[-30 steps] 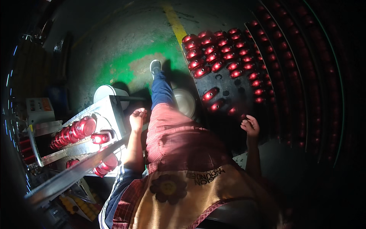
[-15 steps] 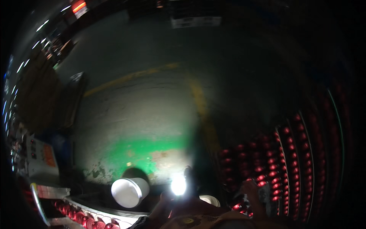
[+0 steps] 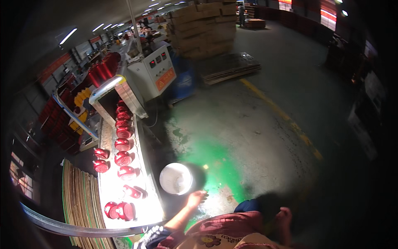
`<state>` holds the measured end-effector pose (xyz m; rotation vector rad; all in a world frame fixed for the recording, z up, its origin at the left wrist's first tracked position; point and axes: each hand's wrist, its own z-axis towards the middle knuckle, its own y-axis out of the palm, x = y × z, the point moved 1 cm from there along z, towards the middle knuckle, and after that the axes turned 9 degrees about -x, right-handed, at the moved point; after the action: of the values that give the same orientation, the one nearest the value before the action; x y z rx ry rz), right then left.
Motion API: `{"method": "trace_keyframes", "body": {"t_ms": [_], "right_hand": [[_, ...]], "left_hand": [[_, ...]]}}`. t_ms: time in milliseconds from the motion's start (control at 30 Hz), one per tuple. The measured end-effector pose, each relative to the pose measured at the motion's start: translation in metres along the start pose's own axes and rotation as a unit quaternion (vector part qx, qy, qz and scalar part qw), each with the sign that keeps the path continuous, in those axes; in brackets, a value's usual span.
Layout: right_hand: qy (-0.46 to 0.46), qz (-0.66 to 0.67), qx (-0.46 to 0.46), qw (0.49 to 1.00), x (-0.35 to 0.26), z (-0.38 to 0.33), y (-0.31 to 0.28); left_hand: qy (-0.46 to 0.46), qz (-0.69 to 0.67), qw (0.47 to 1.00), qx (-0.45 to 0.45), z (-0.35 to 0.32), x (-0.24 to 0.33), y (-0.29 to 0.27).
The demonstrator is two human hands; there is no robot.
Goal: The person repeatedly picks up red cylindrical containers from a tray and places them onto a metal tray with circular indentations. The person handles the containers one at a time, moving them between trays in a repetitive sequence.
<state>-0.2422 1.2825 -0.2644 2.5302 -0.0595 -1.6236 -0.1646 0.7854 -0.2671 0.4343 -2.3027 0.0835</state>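
Two hands in view, neither gripping anything.
Left hand point(image 3: 195, 198) extended forward on a raised forearm, fingers loosely spread, empty, just beside white bucket point(image 3: 176, 178). Right hand point(image 3: 283, 216) low by the knee, open, empty. Bucket round, upright on green-stained floor point(image 3: 215, 162), beside lit conveyor table point(image 3: 108, 195) carrying glossy red parts point(image 3: 123, 158).

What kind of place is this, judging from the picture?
Most likely a factory floor. A lit conveyor carries red moulded parts out of a machine with a control panel, and stacked cardboard boxes stand on the painted concrete floor.
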Motion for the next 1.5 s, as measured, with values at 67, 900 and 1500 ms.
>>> {"method": "trace_keyframes", "body": {"t_ms": [67, 900, 1500], "right_hand": [[0.021, -0.083, -0.010, 0.996, -0.037, 0.081, -0.023], [0.165, -0.367, -0.868, 0.289, -0.012, 0.177, 0.186], [-0.307, -0.278, -0.872, -0.262, 0.287, -0.137, 0.119]], "left_hand": [[0.032, -0.070, 0.997, 0.006, 0.010, -0.003, 0.058], [0.106, -0.635, 0.462, 0.610, -0.019, -0.241, 0.599], [-0.376, -0.566, 0.247, 0.691, 0.036, -0.506, 0.542]]}}
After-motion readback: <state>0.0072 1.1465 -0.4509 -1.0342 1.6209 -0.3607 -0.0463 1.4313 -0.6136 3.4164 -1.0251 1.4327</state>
